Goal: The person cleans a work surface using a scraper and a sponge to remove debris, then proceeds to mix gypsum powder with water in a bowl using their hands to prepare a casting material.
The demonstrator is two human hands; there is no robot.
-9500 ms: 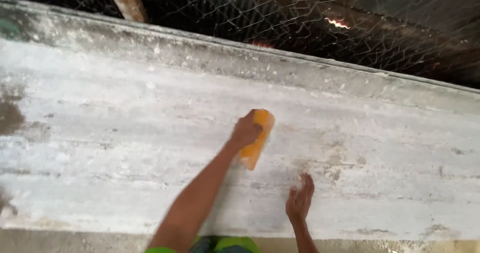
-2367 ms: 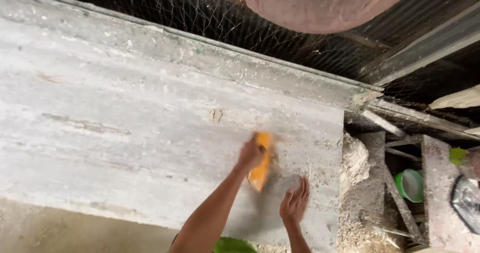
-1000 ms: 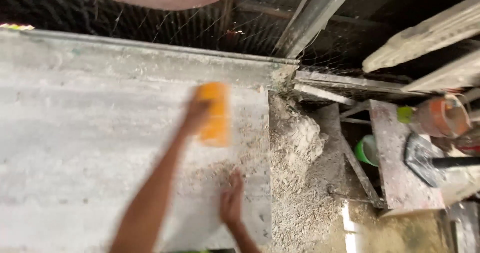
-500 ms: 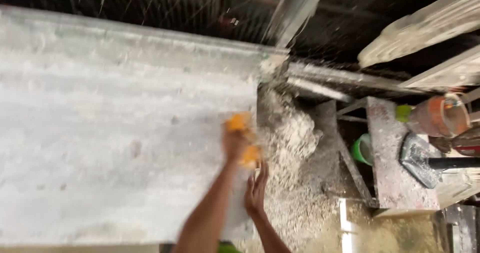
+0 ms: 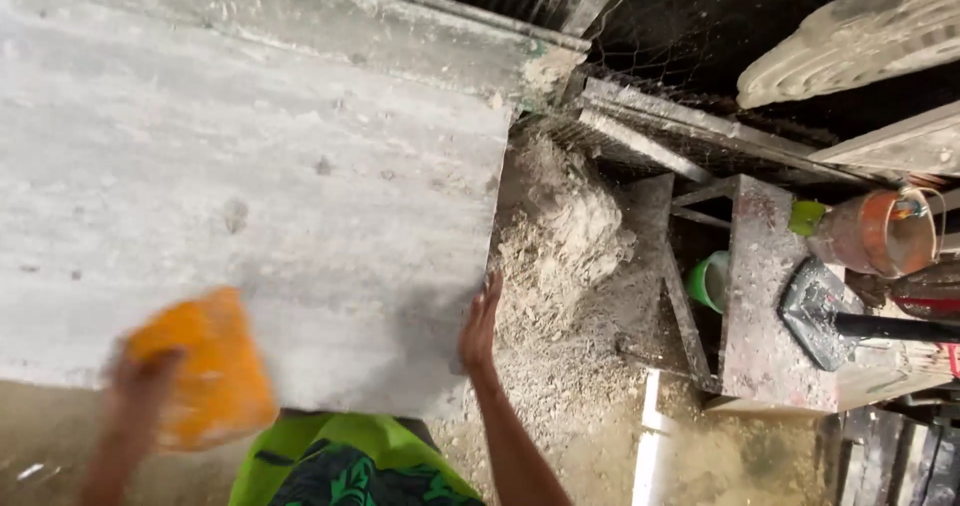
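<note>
Change: orange scraper (image 5: pixel 205 366) has swung away from the slab's right edge to the near left corner, blurred mid-stroke.
Left hand (image 5: pixel 140 386): closed round the scraper.
Right hand (image 5: pixel 480 321): fingers together, flat against the grey worktop (image 5: pixel 250 166) edge, as before.
Debris: rubble heap (image 5: pixel 565 236) beyond the right hand, so the swept edge looks finished.

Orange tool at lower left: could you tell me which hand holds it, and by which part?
The left hand grips the orange tool by its near left edge; blurred.

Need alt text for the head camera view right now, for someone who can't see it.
Seen from above, a person's left hand holds a blurred orange block at the near edge of a dusty grey slab, while the right hand rests on the slab's right edge. Pale rubble lies beside it, with a shovel and bucket further right.
</note>
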